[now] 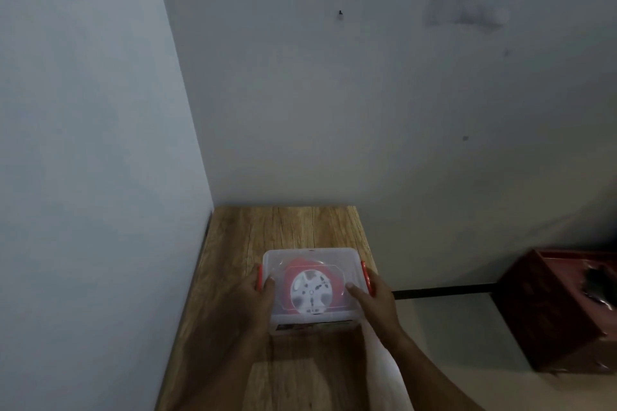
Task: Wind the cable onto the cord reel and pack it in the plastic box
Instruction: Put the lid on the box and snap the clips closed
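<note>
A clear plastic box (283,260) with its lid on stands on the wooden table (283,227). Through the lid I see the red cord reel (334,280) with its white hub lying flat inside. An orange latch sits on each short side of the box. My left hand (258,295) grips the left side, thumb on the lid beside the left latch (259,277). My right hand (374,297) grips the right side, thumb on the lid and fingers over the right latch (366,277). No loose cable is visible.
The table stands in a corner, with grey walls to the left and behind. Its right edge runs just past the box. A dark red wooden box (561,307) stands on the floor to the right. Bare tabletop lies behind and in front of the plastic box.
</note>
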